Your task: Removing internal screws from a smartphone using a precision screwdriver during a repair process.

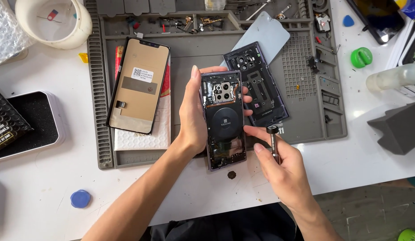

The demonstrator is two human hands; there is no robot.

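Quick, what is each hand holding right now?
Left hand: closed on the opened phone.
Right hand: closed on a small screwdriver.

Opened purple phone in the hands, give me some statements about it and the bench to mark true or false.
1. The left hand grips the opened purple phone by its edges. True.
2. The right hand holds a pair of scissors. False: it holds a slim black screwdriver.
3. The detached dark back cover lies on the grey work mat. True.
4. The separate screen panel lies right of the phone. False: left.
5. A blue round cap sits on the white table. True.
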